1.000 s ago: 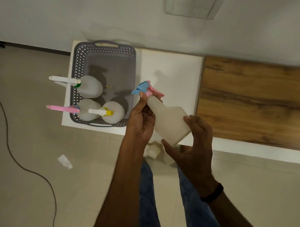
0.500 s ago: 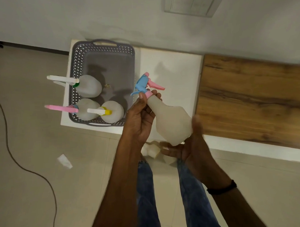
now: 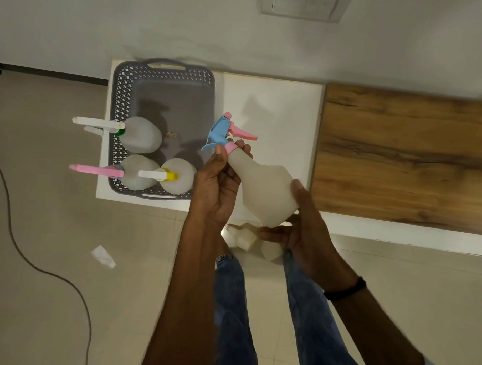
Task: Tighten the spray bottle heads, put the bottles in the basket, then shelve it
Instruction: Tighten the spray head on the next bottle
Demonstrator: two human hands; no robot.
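Note:
I hold a translucent white spray bottle (image 3: 264, 192) tilted over the white table (image 3: 281, 110). Its head (image 3: 224, 131) is blue with a pink trigger and pink collar. My left hand (image 3: 218, 183) pinches the collar at the neck. My right hand (image 3: 301, 224) cups the bottle's base from below. A grey perforated basket (image 3: 162, 76) sits at the table's left end. Three white bottles stand in its near half: one with a white-green head (image 3: 141, 135), one with a pink head (image 3: 137, 172), one with a white-yellow head (image 3: 178, 175).
A wooden surface (image 3: 403, 155) adjoins the table on the right. The wall runs behind both. A dark cable (image 3: 21, 252) curves over the tiled floor at left, near a scrap of white paper (image 3: 103, 256). Some white objects (image 3: 244, 238) lie on the floor below the bottle.
The spray head has turned on the bottle, its pink trigger now pointing right. My right hand shifted its hold from the bottle's side to under the base.

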